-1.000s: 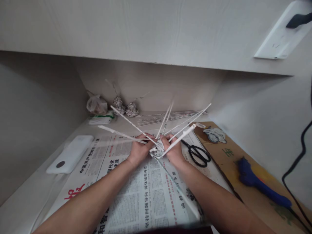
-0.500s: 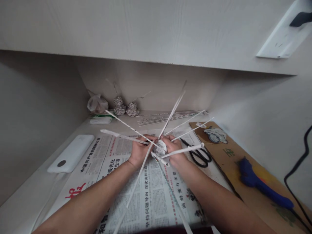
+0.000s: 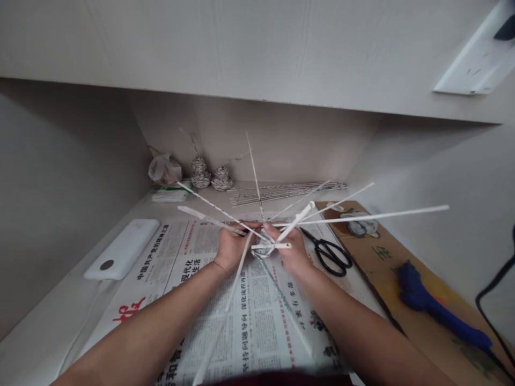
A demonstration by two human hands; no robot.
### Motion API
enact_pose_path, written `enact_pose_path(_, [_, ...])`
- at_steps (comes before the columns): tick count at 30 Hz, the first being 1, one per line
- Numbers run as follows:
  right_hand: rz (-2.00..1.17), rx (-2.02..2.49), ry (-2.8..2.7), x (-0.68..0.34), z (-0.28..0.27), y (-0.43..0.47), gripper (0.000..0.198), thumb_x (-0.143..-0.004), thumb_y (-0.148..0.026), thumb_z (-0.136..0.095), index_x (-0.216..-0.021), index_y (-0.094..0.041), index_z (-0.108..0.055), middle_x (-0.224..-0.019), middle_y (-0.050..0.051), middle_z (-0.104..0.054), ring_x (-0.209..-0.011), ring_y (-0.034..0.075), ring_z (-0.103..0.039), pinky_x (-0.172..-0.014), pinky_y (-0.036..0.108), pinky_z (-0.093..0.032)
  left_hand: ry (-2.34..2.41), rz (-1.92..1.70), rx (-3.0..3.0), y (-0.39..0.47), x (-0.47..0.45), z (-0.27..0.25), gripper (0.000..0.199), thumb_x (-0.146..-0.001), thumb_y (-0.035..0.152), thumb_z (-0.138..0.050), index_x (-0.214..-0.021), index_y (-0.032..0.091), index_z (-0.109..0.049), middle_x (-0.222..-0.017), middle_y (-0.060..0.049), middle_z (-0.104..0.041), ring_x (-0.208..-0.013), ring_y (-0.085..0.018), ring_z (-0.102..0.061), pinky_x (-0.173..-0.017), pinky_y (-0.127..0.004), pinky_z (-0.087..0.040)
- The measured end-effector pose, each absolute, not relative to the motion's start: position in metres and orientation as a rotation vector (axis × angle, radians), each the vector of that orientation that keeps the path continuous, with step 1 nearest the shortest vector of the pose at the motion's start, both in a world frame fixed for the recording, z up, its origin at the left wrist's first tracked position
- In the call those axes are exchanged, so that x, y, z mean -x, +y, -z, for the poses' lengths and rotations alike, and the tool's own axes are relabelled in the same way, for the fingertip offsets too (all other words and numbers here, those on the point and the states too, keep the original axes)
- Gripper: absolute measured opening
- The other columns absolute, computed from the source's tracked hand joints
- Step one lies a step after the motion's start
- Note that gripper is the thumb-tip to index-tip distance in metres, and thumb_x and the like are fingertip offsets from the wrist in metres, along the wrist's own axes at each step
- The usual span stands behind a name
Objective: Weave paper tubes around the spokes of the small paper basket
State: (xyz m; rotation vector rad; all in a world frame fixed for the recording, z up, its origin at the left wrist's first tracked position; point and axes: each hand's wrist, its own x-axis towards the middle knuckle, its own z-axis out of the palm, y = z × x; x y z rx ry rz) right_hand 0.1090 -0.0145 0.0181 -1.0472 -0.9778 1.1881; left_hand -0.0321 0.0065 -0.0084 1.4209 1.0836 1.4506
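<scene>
From the head camera, both your forearms reach forward over the desk (image 3: 60, 316) and turn inward, so that your two hands nearly meet. Your left hand (image 3: 231, 249) has its fingers curled closed on the left side of a small woven piece (image 3: 260, 252); your right hand (image 3: 293, 251) pinches its right side, thumb toward the middle. The piece sits between your hands, over the newspaper (image 3: 257, 321); you cannot tell whether its underside touches the paper. At least ten ends of paper sticks (image 3: 295, 222) fan out from it, several crossing your fingers.

Around you, count one pair of black scissors (image 3: 320, 245) just beyond your right hand, and one blue glue gun (image 3: 442, 317) and one crumpled wad (image 3: 364, 229) on a single cardboard sheet (image 3: 370, 268). To your left lies one white device (image 3: 129, 244). At the back stand two woven gourds (image 3: 200, 174), next to one plastic bag (image 3: 164, 169) and one flat pack (image 3: 171, 194). The spare sticks (image 3: 289, 188) lie too close together for you to count.
</scene>
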Motion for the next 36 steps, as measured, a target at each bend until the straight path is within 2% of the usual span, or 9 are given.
enact_pose_path(5, [-1.186,1.107,-0.845,-0.108,-0.016,-0.012,0.032,-0.059,-0.041,-0.086,-0.072,-0.017,-0.069,-0.056,0.001,-0.065,-0.051,0.017,-0.058,-0.054,0.030,-0.046,1.105,-1.416,-1.301,0.005,0.030,0.006,0.019,-0.069,0.033,-0.083,-0.084,0.020,-0.082,-0.090,-0.011,-0.080,-0.080,-0.027,-0.074,-0.073,-0.036,-0.058])
enact_pose_path(10, [-1.143,1.109,-0.913,-0.108,-0.012,-0.009,0.028,-0.065,-0.042,-0.080,-0.075,-0.018,-0.069,-0.060,0.002,-0.067,-0.057,0.020,-0.064,-0.057,0.030,-0.048,1.109,-1.289,-1.214,0.008,0.031,0.002,0.028,-0.062,0.034,-0.086,-0.083,0.017,-0.081,-0.085,-0.011,-0.080,-0.078,-0.026,-0.073,-0.073,-0.036,-0.057])
enact_pose_path(20, [-1.075,1.155,-1.004,-0.109,-0.009,-0.010,0.023,-0.066,-0.038,-0.077,-0.077,-0.019,-0.071,-0.061,0.000,-0.067,-0.056,0.017,-0.059,-0.054,0.028,-0.045,1.031,-1.260,-1.009,0.004,0.025,0.000,0.027,-0.063,0.038,-0.085,-0.075,0.015,-0.077,-0.068,-0.005,-0.074,-0.060,-0.017,-0.063,-0.060,-0.027,-0.049])
enact_pose_path(24, [-1.099,1.125,-1.024,-0.108,-0.009,-0.012,0.022,-0.065,-0.035,-0.078,-0.079,-0.019,-0.071,-0.064,0.000,-0.068,-0.055,0.016,-0.058,-0.054,0.028,-0.046,1.011,-1.264,-1.066,0.002,0.025,-0.003,0.031,-0.059,0.036,-0.088,-0.078,0.014,-0.077,-0.073,-0.007,-0.076,-0.066,-0.018,-0.067,-0.066,-0.029,-0.052])
enact_pose_path(31, [-1.186,1.081,-0.863,-0.105,-0.010,-0.011,0.031,-0.059,-0.032,-0.084,-0.076,-0.019,-0.063,-0.060,-0.002,-0.064,-0.053,0.014,-0.056,-0.051,0.026,-0.044,1.061,-1.301,-1.168,0.006,0.028,0.001,0.033,-0.065,0.042,-0.084,-0.080,0.014,-0.075,-0.073,-0.007,-0.074,-0.065,-0.018,-0.065,-0.064,-0.029,-0.051])
enact_pose_path(36, [-1.269,1.096,-0.829,-0.103,-0.008,-0.011,0.033,-0.057,-0.036,-0.085,-0.076,-0.018,-0.066,-0.061,-0.001,-0.064,-0.054,0.014,-0.056,-0.052,0.027,-0.043,1.086,-1.310,-1.150,0.004,0.027,0.000,0.035,-0.061,0.043,-0.086,-0.079,0.013,-0.077,-0.078,-0.010,-0.076,-0.074,-0.023,-0.069,-0.070,-0.032,-0.053])
